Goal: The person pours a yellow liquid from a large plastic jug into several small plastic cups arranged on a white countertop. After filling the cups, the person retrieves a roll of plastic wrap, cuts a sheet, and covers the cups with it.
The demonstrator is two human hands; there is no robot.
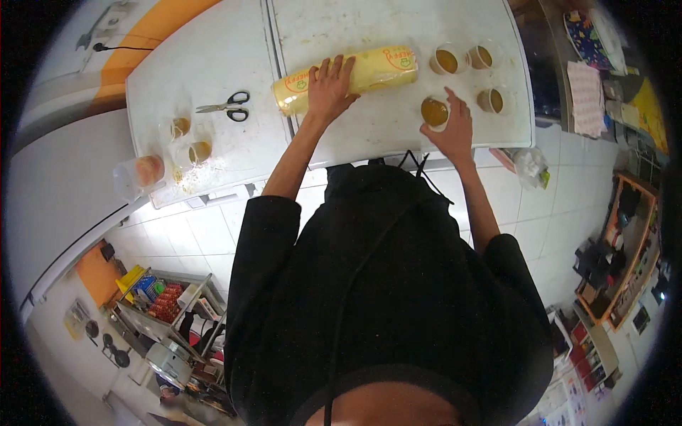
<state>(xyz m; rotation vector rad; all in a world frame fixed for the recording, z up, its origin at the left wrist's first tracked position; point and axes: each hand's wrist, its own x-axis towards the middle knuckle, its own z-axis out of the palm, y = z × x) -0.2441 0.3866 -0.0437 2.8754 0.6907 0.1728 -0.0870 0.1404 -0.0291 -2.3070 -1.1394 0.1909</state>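
A long roll of yellow plastic wrap (383, 69) lies slanted across the white table. My left hand (331, 91) rests on top of it near its left end, fingers spread. Lower right of the roll stands a clear plastic cup of brown liquid (434, 111). My right hand (455, 128) curves around this cup, thumb at its near side and fingers at its far right side. Three similar cups stand beyond that hand: one cup (445, 62), another at the far right (480, 57), and one (490, 100) just to its right.
Black-handled scissors (236, 106) lie left of the roll. Two more filled cups (199, 151) and a clear container with orange-brown contents (148, 170) stand near the table's left corner. A seam (273, 42) crosses the white table (213, 71). A plastic bag (529, 167) hangs by the right edge.
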